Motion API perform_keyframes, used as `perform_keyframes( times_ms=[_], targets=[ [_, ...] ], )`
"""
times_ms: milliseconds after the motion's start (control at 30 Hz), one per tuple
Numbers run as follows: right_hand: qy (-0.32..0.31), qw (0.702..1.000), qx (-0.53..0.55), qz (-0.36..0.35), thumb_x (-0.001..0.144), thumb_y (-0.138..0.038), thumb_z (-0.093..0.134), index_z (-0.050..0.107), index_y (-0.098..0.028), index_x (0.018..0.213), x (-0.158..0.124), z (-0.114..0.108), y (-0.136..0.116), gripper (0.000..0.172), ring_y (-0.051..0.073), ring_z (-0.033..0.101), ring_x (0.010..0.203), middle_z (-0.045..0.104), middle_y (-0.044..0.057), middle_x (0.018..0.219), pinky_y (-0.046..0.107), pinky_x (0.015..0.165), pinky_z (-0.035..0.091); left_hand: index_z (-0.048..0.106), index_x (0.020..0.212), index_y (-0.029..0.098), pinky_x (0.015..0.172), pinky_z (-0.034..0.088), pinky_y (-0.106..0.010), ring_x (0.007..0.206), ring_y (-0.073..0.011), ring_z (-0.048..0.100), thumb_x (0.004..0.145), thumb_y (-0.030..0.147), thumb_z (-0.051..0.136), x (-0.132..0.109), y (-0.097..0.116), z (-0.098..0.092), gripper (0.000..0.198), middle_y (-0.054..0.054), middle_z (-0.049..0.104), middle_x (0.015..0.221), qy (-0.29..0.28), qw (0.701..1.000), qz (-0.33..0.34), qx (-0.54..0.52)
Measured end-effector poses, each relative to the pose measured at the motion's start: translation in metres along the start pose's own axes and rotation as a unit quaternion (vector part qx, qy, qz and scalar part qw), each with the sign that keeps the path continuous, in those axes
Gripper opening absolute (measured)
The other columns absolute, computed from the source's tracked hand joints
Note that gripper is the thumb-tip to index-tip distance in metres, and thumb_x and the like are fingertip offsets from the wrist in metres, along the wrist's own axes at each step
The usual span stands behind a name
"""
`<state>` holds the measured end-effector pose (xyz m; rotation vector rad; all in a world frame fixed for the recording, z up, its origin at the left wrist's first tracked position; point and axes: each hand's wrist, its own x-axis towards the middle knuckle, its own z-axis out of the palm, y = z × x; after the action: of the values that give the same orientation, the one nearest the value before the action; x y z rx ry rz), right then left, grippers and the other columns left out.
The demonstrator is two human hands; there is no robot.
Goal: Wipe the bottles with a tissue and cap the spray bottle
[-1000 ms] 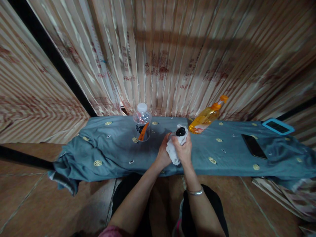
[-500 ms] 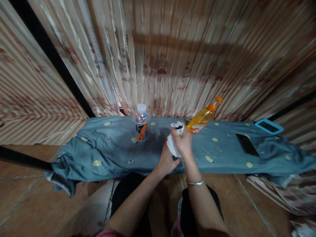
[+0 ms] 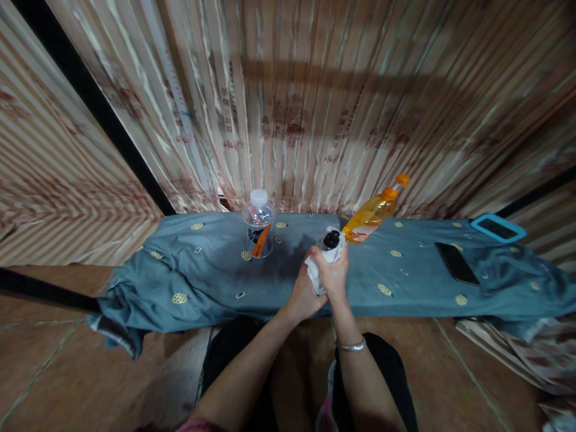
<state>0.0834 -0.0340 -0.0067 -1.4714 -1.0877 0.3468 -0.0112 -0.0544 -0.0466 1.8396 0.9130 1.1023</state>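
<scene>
Between my hands is a black-topped object [image 3: 332, 240], partly wrapped in a crumpled white cloth or tissue [image 3: 315, 277]; its exact kind is hidden. My right hand [image 3: 333, 270] is closed on the white cloth around the upper part. Below and to its left, my left hand [image 3: 305, 294] wraps round the lower part, its fingers mostly hidden. Just beyond my right hand, a pump bottle of orange liquid [image 3: 369, 217] with an orange pump head stands on the cloth-covered bench. A clear plastic bottle [image 3: 260, 225] with a white cap and orange-black label stands to the left.
A grey-blue patterned cloth [image 3: 216, 270] covers the bench. At its right lie a black phone [image 3: 456, 263] and a blue-framed device [image 3: 498, 228]. A striped curtain [image 3: 288, 108] hangs behind, with a dark pole [image 3: 99, 114] at left.
The black top of the held object now shows more plainly above the cloth, as it has been tilted or turned in my hands. My right hand has shifted slightly lower.
</scene>
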Motion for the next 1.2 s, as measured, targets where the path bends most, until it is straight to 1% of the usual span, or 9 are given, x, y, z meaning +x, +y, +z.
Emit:
perform_keyframes(
  times_ms=[233, 400, 467, 567, 733, 833, 933, 1067, 1200],
  targets=[
    [-0.033, 0.999, -0.002, -0.008, 0.096, -0.047, 0.069, 0.062, -0.019, 0.131, 0.0, -0.01, 0.004, 0.046, 0.021, 0.067, 0.105, 0.066, 0.008, 0.124, 0.043, 0.091, 0.058, 0.049, 0.15, 0.018, 0.134, 0.024, -0.064, 0.162, -0.041, 0.025, 0.076, 0.029, 0.079, 0.0, -0.005, 0.002, 0.081, -0.017, 0.041, 0.168, -0.009, 1.0, 0.03, 0.004],
    [-0.071, 0.997, -0.029, -0.017, 0.096, -0.048, 0.069, 0.064, -0.018, 0.123, 0.021, -0.018, -0.009, 0.04, 0.018, 0.068, 0.095, 0.068, 0.006, 0.113, 0.039, 0.085, 0.059, 0.036, 0.157, 0.019, 0.133, 0.02, -0.067, 0.164, -0.044, 0.017, 0.065, 0.025, 0.087, -0.01, -0.005, 0.017, 0.105, -0.019, 0.026, 0.174, 0.009, 1.0, -0.01, -0.004],
    [-0.073, 0.996, -0.042, -0.015, 0.096, -0.047, 0.07, 0.066, -0.018, 0.12, 0.029, -0.017, -0.014, 0.038, 0.017, 0.068, 0.095, 0.069, 0.005, 0.111, 0.039, 0.085, 0.059, 0.028, 0.16, 0.015, 0.132, 0.019, -0.068, 0.164, -0.0457, 0.015, 0.064, 0.026, 0.088, -0.016, -0.006, 0.023, 0.113, -0.024, 0.02, 0.174, 0.008, 1.0, -0.027, -0.005],
    [-0.06, 0.997, -0.056, -0.003, 0.096, -0.046, 0.07, 0.067, -0.017, 0.115, 0.033, -0.012, -0.014, 0.034, 0.018, 0.068, 0.096, 0.069, 0.005, 0.111, 0.039, 0.086, 0.059, 0.025, 0.161, 0.016, 0.133, 0.016, -0.069, 0.164, -0.0458, 0.012, 0.065, 0.028, 0.089, -0.021, -0.005, 0.026, 0.116, -0.024, 0.019, 0.174, 0.005, 0.999, -0.03, -0.014],
    [-0.021, 0.998, -0.048, 0.029, 0.096, -0.047, 0.07, 0.066, -0.017, 0.116, 0.019, -0.01, -0.002, 0.036, 0.017, 0.068, 0.094, 0.069, 0.005, 0.11, 0.038, 0.084, 0.059, 0.031, 0.16, 0.016, 0.133, 0.018, -0.066, 0.162, -0.044, 0.023, 0.072, 0.033, 0.085, -0.022, -0.001, 0.015, 0.105, -0.023, 0.03, 0.17, -0.002, 0.999, 0.009, -0.035],
    [-0.021, 0.999, -0.023, 0.033, 0.097, -0.047, 0.069, 0.064, -0.018, 0.124, 0.007, -0.01, 0.007, 0.04, 0.018, 0.068, 0.095, 0.069, 0.006, 0.113, 0.039, 0.085, 0.059, 0.03, 0.162, 0.021, 0.135, 0.021, -0.057, 0.163, -0.0365, 0.025, 0.082, 0.036, 0.075, -0.021, 0.003, 0.004, 0.093, -0.017, 0.03, 0.173, 0.014, 0.998, 0.009, -0.06],
    [-0.029, 0.999, -0.002, 0.041, 0.097, -0.046, 0.068, 0.062, -0.019, 0.131, -0.002, -0.009, 0.018, 0.044, 0.019, 0.069, 0.1, 0.068, 0.007, 0.12, 0.042, 0.088, 0.06, 0.028, 0.164, 0.021, 0.135, 0.021, -0.054, 0.163, -0.0324, 0.027, 0.093, 0.042, 0.063, -0.019, 0.007, -0.004, 0.082, -0.015, 0.03, 0.174, 0.015, 0.995, 0.009, -0.094],
    [-0.035, 0.997, 0.007, 0.064, 0.098, -0.045, 0.068, 0.062, -0.019, 0.132, -0.015, -0.004, 0.037, 0.044, 0.021, 0.069, 0.105, 0.067, 0.008, 0.124, 0.043, 0.091, 0.059, 0.034, 0.162, 0.021, 0.133, 0.025, -0.054, 0.159, -0.0336, 0.034, 0.093, 0.052, 0.065, -0.018, 0.008, -0.008, 0.082, -0.016, 0.037, 0.17, 0.03, 0.993, -0.001, -0.111],
    [-0.065, 0.994, 0.009, 0.084, 0.098, -0.045, 0.067, 0.062, -0.019, 0.131, -0.029, -0.002, 0.054, 0.042, 0.02, 0.069, 0.104, 0.067, 0.008, 0.125, 0.042, 0.09, 0.06, 0.044, 0.156, 0.022, 0.129, 0.034, -0.055, 0.153, -0.0346, 0.043, 0.09, 0.053, 0.069, -0.014, 0.003, -0.008, 0.077, -0.016, 0.048, 0.161, 0.059, 0.991, -0.035, -0.112]
  ],
)
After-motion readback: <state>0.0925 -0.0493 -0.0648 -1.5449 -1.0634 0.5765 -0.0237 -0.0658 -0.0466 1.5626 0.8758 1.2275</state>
